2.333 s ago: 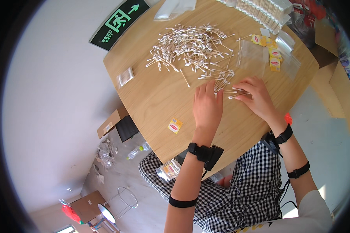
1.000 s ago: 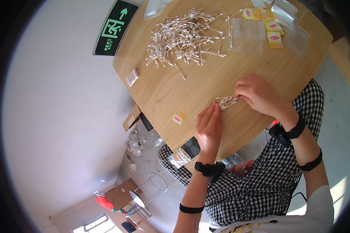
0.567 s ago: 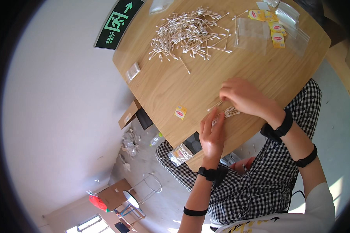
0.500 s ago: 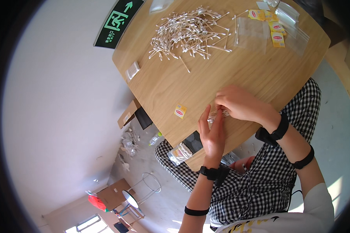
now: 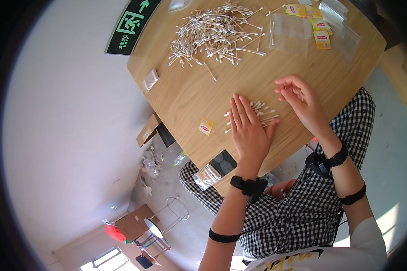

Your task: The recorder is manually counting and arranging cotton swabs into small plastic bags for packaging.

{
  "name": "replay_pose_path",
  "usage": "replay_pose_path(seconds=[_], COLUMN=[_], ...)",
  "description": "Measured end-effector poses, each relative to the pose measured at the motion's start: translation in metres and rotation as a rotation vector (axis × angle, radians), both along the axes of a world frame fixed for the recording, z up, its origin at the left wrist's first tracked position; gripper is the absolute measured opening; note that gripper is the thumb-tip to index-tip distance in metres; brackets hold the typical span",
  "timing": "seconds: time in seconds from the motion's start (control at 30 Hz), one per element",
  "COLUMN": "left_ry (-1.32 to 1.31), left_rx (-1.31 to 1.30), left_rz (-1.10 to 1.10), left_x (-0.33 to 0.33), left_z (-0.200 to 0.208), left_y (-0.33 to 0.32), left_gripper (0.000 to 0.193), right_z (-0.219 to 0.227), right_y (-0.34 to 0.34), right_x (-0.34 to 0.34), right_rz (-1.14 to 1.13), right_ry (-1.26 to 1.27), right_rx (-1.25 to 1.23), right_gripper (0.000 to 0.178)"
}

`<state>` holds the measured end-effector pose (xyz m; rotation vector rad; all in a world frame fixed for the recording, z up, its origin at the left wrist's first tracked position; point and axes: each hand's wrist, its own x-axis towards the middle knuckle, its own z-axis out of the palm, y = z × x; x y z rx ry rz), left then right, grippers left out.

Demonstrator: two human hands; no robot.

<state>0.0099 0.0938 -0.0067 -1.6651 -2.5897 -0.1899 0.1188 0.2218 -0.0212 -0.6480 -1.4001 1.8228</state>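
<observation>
Left hand (image 5: 248,131) flat, fingers spread open, lying on small bunch of cotton swabs (image 5: 260,113) near the counter (image 5: 185,95) front edge. Right hand (image 5: 300,97) hovers just beside, fingers loosely curled, gripping nothing. Bare wood between. Farther: big swab pile (image 5: 212,31), clear bags (image 5: 291,31) apparently empty, yellow packets (image 5: 319,31) at far edge.

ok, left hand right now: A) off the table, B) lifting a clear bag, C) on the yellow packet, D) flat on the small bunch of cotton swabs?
D: the left hand lies flat, palm down, over the small bunch of cotton swabs on the table.
</observation>
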Motion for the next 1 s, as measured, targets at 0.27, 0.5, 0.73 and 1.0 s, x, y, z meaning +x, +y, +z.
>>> replay_pose_path(seconds=[0.27,0.5,0.73,1.0], left_ry=[0.018,0.006,-0.025,-0.01], left_rx=[0.001,-0.111,-0.151,-0.134], left_rz=[0.035,0.029,0.027,0.029], left_x=[-0.011,0.016,0.039,0.01], left_z=[-0.002,0.01,0.005,0.004], left_y=[0.013,-0.01,-0.03,-0.016], left_gripper=[0.106,0.108,0.115,0.113], right_z=[-0.007,-0.014,-0.013,-0.014], right_y=[-0.004,-0.006,-0.006,-0.01], right_x=[-0.008,-0.01,-0.011,-0.013], right_rz=[-0.101,-0.147,-0.133,-0.138], right_ry=[-0.197,-0.17,-0.181,-0.188], right_rx=[0.284,0.314,0.32,0.337], right_gripper=[0.015,0.014,0.014,0.013])
